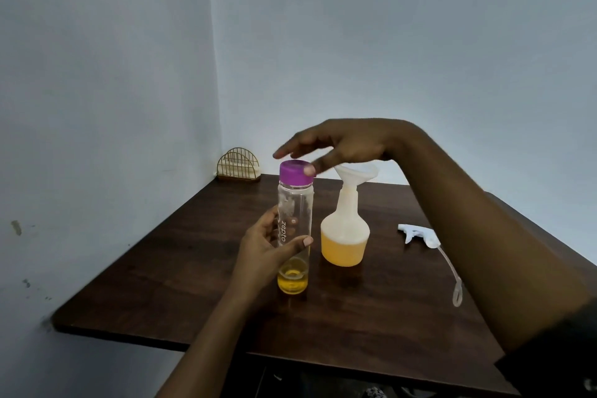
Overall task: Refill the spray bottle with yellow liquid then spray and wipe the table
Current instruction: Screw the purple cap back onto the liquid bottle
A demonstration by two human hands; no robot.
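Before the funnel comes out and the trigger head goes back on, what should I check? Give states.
1. Purple cap on clear plastic bottle: seated, ok; tightness cannot tell.
2. Left hand grip round that bottle: ok.
3. Right hand free, open above cap: ok.
4. White translucent spray bottle upright, part-filled yellow: ok.
5. White funnel removed from its neck: not ok.
6. White trigger head lying on dark wooden table: ok.

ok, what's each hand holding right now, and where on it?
Left hand grips the clear bottle around its middle, thumb in front. Right hand holds nothing; it is open over the purple cap.
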